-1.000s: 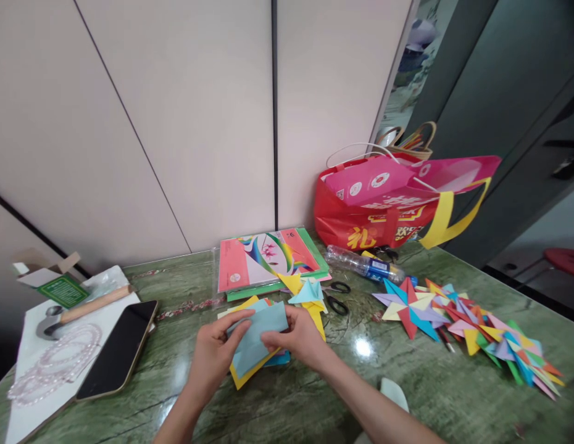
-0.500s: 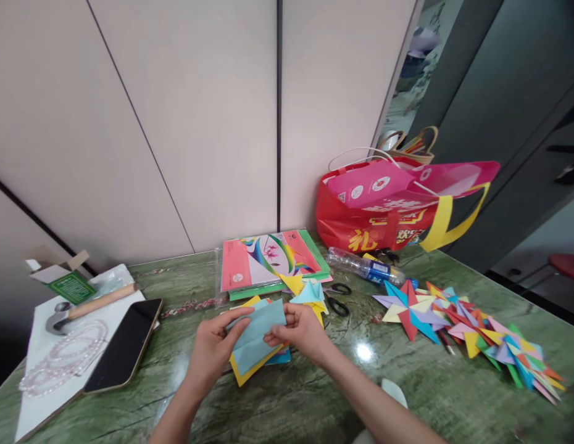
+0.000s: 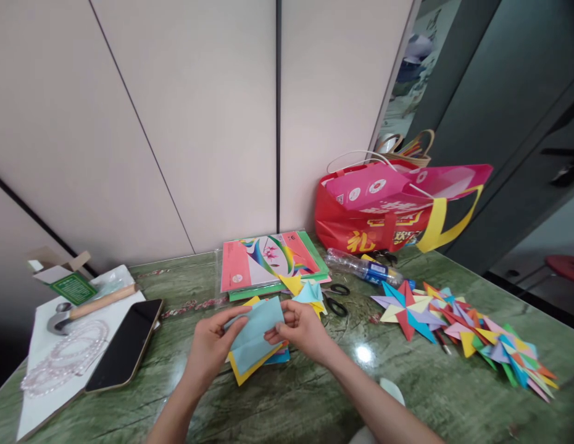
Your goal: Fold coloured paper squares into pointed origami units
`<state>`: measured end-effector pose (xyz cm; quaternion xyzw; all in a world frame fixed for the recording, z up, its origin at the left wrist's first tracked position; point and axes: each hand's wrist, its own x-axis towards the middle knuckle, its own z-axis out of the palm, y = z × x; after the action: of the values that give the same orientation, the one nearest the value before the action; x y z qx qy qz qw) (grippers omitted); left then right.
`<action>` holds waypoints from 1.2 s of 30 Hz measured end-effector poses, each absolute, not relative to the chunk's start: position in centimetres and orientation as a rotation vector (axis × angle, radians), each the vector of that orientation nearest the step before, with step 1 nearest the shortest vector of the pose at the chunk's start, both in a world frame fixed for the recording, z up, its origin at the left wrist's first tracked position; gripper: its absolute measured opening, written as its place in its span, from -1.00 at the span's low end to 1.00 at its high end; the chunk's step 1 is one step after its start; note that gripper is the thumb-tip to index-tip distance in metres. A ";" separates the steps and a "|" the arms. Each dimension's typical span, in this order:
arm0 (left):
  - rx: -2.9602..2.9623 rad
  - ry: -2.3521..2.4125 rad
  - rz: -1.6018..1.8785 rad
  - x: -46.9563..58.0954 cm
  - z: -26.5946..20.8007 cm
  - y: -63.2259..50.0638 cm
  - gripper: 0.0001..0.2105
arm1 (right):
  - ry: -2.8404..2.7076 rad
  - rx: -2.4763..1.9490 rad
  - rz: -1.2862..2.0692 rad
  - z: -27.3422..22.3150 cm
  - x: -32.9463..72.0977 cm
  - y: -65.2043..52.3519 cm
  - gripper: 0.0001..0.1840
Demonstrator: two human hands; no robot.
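Note:
A light blue sheet of paper with a crease across it is held up between both hands. My left hand pinches its left side, thumb in front. My right hand grips the right edge with thumb and fingers. Below it lies a small pile of coloured sheets, with a yellow sheet showing at the bottom. Folded yellow and light blue paper pieces lie just beyond my right hand, beside black-handled scissors.
A pink and green paper pack lies at the back. To the right are a plastic bottle, a red bag and several folded paper stars. On the left are a phone, a hammer, a beaded strand and a green box.
The light blue sheet has tilted slightly and its top edge has shifted a little left. Both hands keep their hold on it. The view has turned slightly.

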<state>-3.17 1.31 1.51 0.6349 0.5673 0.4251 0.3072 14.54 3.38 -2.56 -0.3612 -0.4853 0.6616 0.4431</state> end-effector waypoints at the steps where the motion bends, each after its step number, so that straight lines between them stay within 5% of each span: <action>1: 1.683 1.515 1.126 -3.3 1.6 1.4 -0.78 | -1.195 -0.904 1.620 -2.6 14.7 3.5 -0.72; 14: 1.610 1.474 1.059 -3.2 1.7 1.6 -0.81 | -1.450 -0.751 1.267 -2.0 16.4 3.9 -0.94; 30: 1.182 1.259 0.949 -2.1 0.9 1.6 -0.54 | -1.478 -0.869 1.129 -2.8 15.2 3.3 -0.86; 36: 1.086 1.294 0.870 -1.1 0.7 1.3 -0.65 | -1.454 -0.883 1.098 -2.8 15.2 3.3 -0.85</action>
<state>-1.12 1.32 0.74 0.4649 0.5541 0.3725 0.5815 15.24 3.32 -2.78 -0.3698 -0.6091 0.4600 0.5298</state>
